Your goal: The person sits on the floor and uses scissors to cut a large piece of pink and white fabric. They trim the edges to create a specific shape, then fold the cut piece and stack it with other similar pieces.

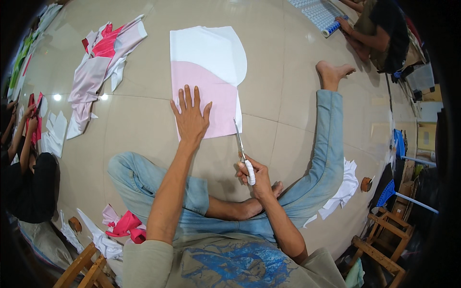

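A layered piece of fabric (216, 53), white at the top with a pale pink lower part, lies on the tiled floor in front of me. My left hand (192, 115) rests flat on the pink part, fingers spread. My right hand (257, 175) grips metal scissors (240, 139) by their white-wrapped handle, with the blades pointing up at the lower right edge of the fabric, where a narrow white layer shows beside the pink.
Pink and white garment pieces (105, 53) lie at upper left, more scraps (134, 225) by my knees. Co-workers sit at the left (24, 182) and upper right (386, 36), the latter by a roll (331, 29). Blue brooms (386, 192) and wooden stools (379, 254) stand at the right.
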Available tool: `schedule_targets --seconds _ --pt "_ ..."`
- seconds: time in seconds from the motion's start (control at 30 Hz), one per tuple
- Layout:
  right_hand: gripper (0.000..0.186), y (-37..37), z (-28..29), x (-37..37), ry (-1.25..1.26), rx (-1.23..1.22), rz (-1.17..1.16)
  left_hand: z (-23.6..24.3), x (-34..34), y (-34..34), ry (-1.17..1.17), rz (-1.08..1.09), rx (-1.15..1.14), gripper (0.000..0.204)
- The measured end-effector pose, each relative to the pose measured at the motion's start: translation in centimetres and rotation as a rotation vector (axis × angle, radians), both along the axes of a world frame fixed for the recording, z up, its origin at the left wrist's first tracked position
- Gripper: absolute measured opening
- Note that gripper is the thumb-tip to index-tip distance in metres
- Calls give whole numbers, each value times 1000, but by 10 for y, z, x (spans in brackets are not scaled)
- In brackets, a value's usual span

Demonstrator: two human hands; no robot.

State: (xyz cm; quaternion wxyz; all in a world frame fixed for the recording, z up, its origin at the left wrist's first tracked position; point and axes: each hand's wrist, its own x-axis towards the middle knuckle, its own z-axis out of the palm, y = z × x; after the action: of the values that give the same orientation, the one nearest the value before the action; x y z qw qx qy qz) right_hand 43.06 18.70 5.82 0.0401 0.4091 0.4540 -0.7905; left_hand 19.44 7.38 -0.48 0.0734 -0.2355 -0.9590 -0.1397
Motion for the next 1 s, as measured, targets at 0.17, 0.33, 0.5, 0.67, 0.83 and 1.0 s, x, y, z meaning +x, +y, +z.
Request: schedule_targets --seconds 0.17,0.33,0.5,0.67,0.83,1.0 --pt "55 -2 1 -2 45 -27 -27 2 18 0 0 62 12 67" --pt "53 -7 0 -5 42 -9 -44 -1 30 -1 -3 120 14 67" --pt "53 -11 0 -3 34 28 -40 -2 39 0 4 174 22 68" --pt "55 -17 -2 0 44 33 -82 1 53 3 2 239 24 69" --pt "56 -13 -4 1 35 84 -58 0 57 4 2 264 7 70" --pt "59 -8 -5 3 17 87 -48 -2 58 4 2 260 -5 70"
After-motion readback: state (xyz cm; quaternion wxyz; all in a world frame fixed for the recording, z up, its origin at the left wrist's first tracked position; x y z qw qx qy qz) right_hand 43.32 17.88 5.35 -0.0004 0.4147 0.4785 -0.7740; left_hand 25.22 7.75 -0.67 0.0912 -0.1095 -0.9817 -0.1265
